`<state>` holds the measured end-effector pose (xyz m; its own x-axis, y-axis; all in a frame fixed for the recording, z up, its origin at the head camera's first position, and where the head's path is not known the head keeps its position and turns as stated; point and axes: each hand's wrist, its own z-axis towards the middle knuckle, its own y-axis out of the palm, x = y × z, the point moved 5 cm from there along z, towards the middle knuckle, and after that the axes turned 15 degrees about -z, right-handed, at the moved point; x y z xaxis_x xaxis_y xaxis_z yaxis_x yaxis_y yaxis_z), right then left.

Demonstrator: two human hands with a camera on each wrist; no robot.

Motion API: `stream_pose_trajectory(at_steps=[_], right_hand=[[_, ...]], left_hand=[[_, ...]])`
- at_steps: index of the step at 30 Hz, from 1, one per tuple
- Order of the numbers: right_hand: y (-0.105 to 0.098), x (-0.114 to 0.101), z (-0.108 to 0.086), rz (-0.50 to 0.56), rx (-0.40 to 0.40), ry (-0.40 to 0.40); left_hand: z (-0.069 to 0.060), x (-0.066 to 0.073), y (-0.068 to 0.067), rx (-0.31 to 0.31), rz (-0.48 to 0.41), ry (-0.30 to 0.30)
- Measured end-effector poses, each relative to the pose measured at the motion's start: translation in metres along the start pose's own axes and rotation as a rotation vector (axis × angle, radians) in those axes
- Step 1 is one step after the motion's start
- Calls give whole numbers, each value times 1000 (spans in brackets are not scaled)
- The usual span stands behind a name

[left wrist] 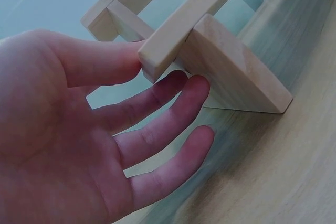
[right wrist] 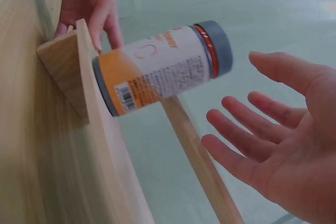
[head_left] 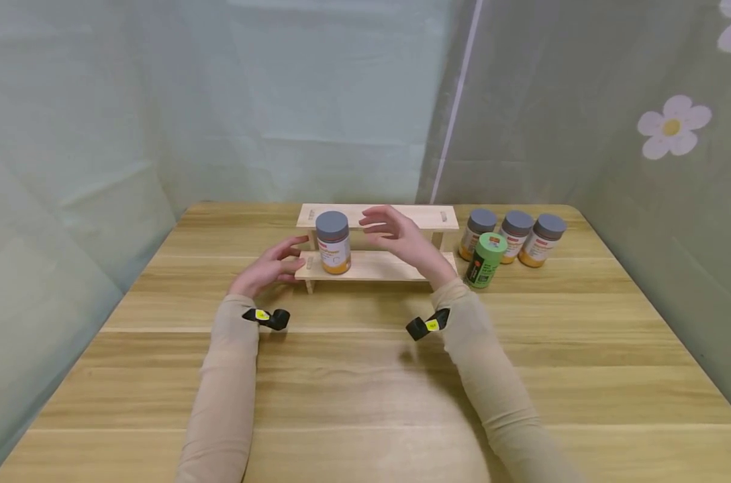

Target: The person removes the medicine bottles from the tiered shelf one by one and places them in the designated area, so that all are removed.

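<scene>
A two-tier wooden shelf [head_left: 377, 270] stands near the back of the table. On the left part of its lower board is an upright supplement bottle [head_left: 333, 249] with a grey lid and a white and orange label. My left hand [head_left: 267, 272] holds the lower board's left end; in the left wrist view the thumb lies against the board's end [left wrist: 170, 40] with fingertips just under it. My right hand [head_left: 406, 241] hovers above the shelf, to the right of the bottle. In the right wrist view its fingers are spread, apart from the bottle [right wrist: 163, 66], and hold nothing.
Right of the shelf, three similar grey-lidded bottles [head_left: 542, 243] stand in a row. A green canister [head_left: 486, 261] stands in front of them, close to the shelf's right end. A pale curtain [head_left: 317, 100] hangs behind the wooden table [head_left: 353, 402].
</scene>
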<state>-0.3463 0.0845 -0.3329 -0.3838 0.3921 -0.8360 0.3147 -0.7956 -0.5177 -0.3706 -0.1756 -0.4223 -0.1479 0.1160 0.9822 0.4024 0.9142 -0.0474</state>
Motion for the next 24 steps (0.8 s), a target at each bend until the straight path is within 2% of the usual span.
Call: stream_pose_trajectory(at_steps=[5,14,20,24], right_hand=[[14,-2,7,-9,10,15],[37,-2,16,20,122,11],[47,-2,16,13,152,25],[52,-3,17,-1,143,34]], left_hand=[[0,0,0,5,-11,-4],[1,1,0,-24,-21,26],[0,2,0,-22,-19,18],[-1,3,1,-22,-18,12]])
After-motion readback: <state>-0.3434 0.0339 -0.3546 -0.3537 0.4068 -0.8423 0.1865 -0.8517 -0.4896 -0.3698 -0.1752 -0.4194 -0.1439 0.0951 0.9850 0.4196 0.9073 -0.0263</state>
